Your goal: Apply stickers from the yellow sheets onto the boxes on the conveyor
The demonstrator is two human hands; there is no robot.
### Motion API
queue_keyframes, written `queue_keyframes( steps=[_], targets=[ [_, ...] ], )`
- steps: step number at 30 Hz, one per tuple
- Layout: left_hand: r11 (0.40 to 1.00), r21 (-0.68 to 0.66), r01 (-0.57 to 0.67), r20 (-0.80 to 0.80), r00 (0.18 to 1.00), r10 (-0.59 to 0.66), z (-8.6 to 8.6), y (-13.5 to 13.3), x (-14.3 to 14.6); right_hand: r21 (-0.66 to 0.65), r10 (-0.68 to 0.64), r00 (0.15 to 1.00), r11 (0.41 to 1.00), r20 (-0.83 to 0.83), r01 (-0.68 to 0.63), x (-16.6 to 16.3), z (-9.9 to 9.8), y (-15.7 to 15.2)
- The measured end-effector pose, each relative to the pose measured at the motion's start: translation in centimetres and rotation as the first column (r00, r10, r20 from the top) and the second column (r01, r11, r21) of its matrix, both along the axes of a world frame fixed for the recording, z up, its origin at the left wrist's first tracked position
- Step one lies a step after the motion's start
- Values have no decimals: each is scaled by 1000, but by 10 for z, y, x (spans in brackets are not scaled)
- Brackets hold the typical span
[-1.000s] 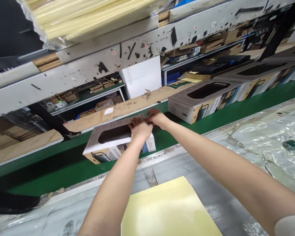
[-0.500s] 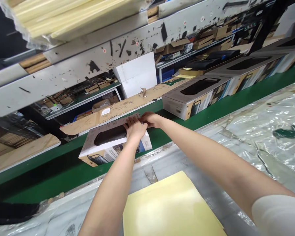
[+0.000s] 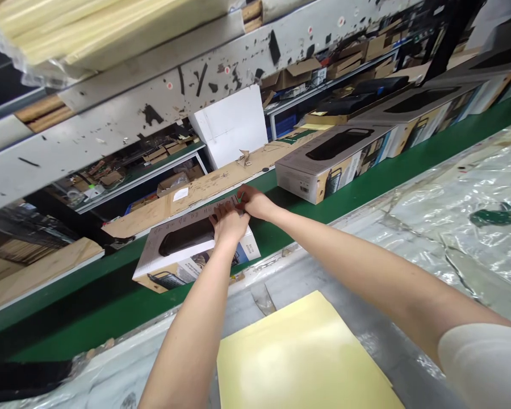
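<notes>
Where left hand (image 3: 229, 223) presses, rectangular carton (image 3: 170, 257).

left hand (image 3: 230, 222) hides box (image 3: 183, 250) top's right end | box print too small, perhaps blurred | right sleeve (image 3: 485, 363) cropped

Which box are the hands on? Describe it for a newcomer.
Find the green conveyor belt. Printed boxes sit along it; take the leftmost box. It sits apart from the row, left hand and right hand on its right end.

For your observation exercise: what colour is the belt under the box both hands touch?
The belt is green; head view shows it best.
</notes>
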State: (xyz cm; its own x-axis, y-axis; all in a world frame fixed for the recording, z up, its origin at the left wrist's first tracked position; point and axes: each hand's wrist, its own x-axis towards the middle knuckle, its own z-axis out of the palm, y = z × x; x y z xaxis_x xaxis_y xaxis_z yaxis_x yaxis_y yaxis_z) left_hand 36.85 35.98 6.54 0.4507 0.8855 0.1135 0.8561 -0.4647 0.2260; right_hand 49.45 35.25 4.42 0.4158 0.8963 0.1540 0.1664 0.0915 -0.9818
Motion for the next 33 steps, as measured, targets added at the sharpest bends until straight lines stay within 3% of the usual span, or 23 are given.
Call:
queue_keyframes(
  steps=[12, 19, 26, 33],
  targets=[
    [1000, -20, -6, -3, 1000, 6, -1, 3, -8, -145, -131, 990, 982, -56, 122, 3, 2, 2],
    [999, -30, -12, -5, 1000, 12, 2, 1, -13, -216, 11, 968, 974, -251, -67, -18, 0, 3],
    [1000, -22, -18, -3, 1000, 18, 2, 2, -19, -206, 92, 849, 951, -521, -229, -20, -19, 11],
    [1000, -3, 2, 45, 999, -2, 2, 2, -27, -283, 120, 783, 890, -610, -357, -28, -35, 11]
  ],
)
